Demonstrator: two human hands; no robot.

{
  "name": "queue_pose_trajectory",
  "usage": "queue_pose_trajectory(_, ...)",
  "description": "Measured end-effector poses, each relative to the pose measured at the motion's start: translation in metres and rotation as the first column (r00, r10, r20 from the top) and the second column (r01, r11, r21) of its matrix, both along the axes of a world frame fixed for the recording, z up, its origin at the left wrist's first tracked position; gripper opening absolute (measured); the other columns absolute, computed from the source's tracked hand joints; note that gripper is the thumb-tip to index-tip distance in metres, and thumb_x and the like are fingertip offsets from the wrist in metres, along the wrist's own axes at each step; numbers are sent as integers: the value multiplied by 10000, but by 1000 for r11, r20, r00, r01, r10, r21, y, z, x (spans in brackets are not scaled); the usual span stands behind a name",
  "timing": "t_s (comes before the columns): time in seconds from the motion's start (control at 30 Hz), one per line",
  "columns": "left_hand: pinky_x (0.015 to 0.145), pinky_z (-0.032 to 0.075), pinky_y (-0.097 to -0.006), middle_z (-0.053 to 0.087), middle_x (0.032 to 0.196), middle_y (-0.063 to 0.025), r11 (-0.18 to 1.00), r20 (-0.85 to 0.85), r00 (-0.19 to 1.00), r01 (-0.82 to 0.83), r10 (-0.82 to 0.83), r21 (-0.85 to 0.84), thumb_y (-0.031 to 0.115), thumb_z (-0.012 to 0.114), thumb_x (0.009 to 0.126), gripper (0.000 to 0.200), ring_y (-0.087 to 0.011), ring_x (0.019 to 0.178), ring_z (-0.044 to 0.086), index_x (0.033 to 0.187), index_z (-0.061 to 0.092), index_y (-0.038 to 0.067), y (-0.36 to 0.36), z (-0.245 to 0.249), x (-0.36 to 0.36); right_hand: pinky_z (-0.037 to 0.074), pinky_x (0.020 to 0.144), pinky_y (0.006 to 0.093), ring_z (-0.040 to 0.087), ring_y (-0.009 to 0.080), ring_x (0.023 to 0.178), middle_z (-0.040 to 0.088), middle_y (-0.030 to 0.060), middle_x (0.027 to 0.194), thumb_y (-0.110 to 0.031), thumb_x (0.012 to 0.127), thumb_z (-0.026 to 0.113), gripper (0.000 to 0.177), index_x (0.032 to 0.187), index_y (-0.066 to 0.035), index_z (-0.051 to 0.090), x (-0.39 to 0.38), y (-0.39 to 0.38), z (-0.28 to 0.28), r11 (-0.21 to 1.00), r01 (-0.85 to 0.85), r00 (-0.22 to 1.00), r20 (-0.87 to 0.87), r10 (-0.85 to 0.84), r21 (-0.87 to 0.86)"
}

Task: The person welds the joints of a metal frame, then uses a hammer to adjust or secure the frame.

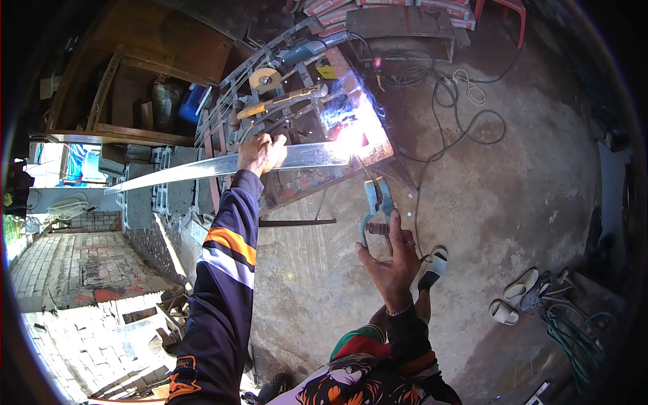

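Note:
My left hand [262,154] is closed around a long, shiny metal bar [307,155], which runs from the far left to the bright welding arc [352,140]. In my right hand [397,263] is a blue-green welding electrode holder [378,202], gripped by its handles. A thin electrode [364,169] reaches from its jaws up to the arc at the bar's right end. Glare and smoke hide the joint itself. Under the bar stands a metal frame table [317,177]. Beyond my left hand, a hammer with a yellow handle [270,104] lies on that table.
An angle grinder [314,48] and a round disc [264,79] lie on the table's far side. Black cable [486,138] loops over the concrete floor at right. Sandals [516,290] and a coiled green hose [574,337] are at lower right. Wooden shelving [108,94] stands at upper left.

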State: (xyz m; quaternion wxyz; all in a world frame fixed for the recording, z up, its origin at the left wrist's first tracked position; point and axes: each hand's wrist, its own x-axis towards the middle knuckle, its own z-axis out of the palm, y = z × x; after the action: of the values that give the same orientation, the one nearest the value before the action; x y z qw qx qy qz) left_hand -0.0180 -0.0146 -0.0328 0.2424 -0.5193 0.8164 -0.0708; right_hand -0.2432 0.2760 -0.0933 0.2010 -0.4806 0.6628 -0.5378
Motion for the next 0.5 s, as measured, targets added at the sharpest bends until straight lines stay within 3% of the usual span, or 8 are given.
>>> queue_pose_trajectory(0.13, 747, 537, -520, 644, 1002, -198, 1000, -25, 1000, 17, -17, -20, 319, 546, 901, 214, -399, 928, 663, 1075, 554, 195, 2, -1, 2, 530, 681, 327, 663, 208, 794, 695, 86, 1021, -150, 643, 878, 879, 1423, -78, 480, 1, 2, -2, 1000, -6, 1000, 18, 6, 16)
queue_pose_trajectory(0.23, 695, 560, -472, 689, 924, -153, 994, -45, 997, 62, -66, -87, 306, 482, 935, 193, -343, 868, 690, 980, 625, 183, 5, -1, 3, 538, 705, 339, 660, 221, 833, 677, 95, 1020, -134, 646, 878, 901, 1439, -76, 454, 2, 4, -1, 1000, 12, 998, 61, -10, -29)
queue_pose_trajectory(0.27, 687, 565, -465, 689, 919, -147, 993, -5, 998, 69, -69, -91, 270, 427, 962, 218, -341, 873, 695, 991, 624, 181, 5, 0, 2, 543, 721, 347, 657, 233, 862, 664, 102, 1016, -124, 653, 877, 908, 1447, -74, 440, 2, 4, 0, 996, 38, 995, 97, -30, -85)
queue_pose_trajectory(0.5, 699, 569, -471, 687, 930, -158, 995, 6, 998, 59, -58, -86, 278, 422, 967, 228, -359, 885, 694, 1029, 621, 188, 4, -1, 4, 540, 698, 345, 654, 217, 815, 679, 76, 971, -118, 664, 867, 866, 1429, -62, 466, 0, 4, 3, 999, 5, 998, 59, -3, -35)
